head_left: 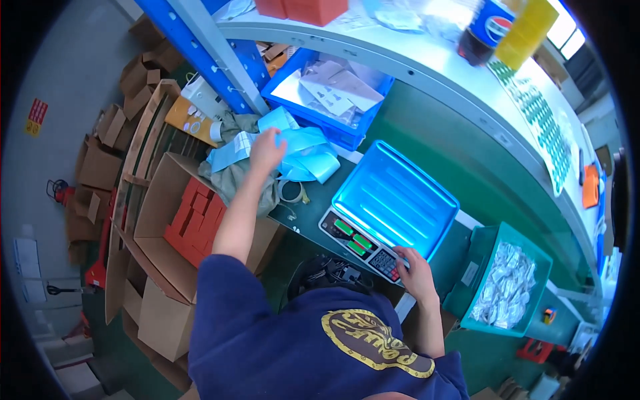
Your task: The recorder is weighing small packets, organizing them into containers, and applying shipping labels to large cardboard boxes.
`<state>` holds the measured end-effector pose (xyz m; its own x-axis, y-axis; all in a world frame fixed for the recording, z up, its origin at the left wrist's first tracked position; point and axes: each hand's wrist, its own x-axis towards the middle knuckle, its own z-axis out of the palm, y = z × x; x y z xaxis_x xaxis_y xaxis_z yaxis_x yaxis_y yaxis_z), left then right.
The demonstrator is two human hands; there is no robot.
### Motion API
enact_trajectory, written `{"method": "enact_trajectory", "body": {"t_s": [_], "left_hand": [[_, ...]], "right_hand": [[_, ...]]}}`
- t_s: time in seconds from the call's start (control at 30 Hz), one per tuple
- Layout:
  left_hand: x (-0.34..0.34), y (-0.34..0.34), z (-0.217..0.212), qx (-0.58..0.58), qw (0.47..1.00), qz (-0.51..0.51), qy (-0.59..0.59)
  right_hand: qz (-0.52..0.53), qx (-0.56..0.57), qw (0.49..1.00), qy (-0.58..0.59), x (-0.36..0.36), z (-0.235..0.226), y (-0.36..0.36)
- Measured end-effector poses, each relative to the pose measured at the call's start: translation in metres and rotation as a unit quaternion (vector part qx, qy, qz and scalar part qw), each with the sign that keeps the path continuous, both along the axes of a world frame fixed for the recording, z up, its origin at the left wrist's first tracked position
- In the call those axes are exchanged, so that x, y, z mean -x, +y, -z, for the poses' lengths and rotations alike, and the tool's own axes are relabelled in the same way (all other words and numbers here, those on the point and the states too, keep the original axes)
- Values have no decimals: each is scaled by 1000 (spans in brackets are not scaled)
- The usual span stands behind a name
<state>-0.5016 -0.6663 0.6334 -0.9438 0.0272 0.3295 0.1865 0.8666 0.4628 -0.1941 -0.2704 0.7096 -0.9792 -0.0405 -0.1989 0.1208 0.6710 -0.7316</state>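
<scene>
The left hand (pixel 265 151) reaches far and left over the green table (pixel 407 153), its fingers closed on a pile of pale blue paper strips (pixel 303 155) that lies loose and curling beside a grey cloth (pixel 235 175). The right hand (pixel 415 268) rests at the near right corner of a weighing scale (pixel 373 230), fingertips down on its keypad; its grip holds nothing, the fingers lightly curled. The scale carries an empty, shiny blue tray (pixel 395 198) on top, and its slanted front panel shows green displays and a block of small keys.

Beyond the strips sits a blue plastic crate (pixel 333 93) filled with white and grey paper sheets. To the right, a teal bin (pixel 505 280) holds a heap of small silvery packets. On the left, on the floor, an open cardboard box (pixel 170 213) holds rows of small red-orange cartons (pixel 197 220), with more flat and empty cardboard boxes (pixel 100 160) stacked around it. A small red and yellow sign (pixel 37 117) is fixed to the grey floor far left. On the white shelf (pixel 427 63) far right stands a dark soda bottle (pixel 485 30) with a blue label, just beside a yellow package (pixel 528 30).
</scene>
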Motion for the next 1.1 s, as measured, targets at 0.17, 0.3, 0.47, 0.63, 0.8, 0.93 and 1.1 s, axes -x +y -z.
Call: {"method": "enact_trajectory", "body": {"t_s": [0.17, 0.3, 0.47, 0.63, 0.8, 0.93, 1.1], "left_hand": [[63, -109, 18, -41, 947, -304, -95], [57, -140, 11, 7, 980, -157, -125], [57, -61, -7, 38, 996, -33, -75], [27, 16, 15, 211, 964, 149, -69], [10, 46, 7, 217, 947, 236, 29], [-27, 85, 3, 236, 912, 269, -203], [-3, 119, 15, 262, 830, 479, -115]], "right_hand": [[5, -10, 1000, -10, -4, 1, 2], [63, -33, 997, -9, -26, 30, 21], [109, -31, 993, -26, -33, 37, 24], [78, -38, 996, -22, -14, 23, 7], [89, -14, 996, -24, -9, 13, -5], [97, -12, 995, -34, -9, 17, -14], [121, 13, 992, -31, -15, 7, -14]]}}
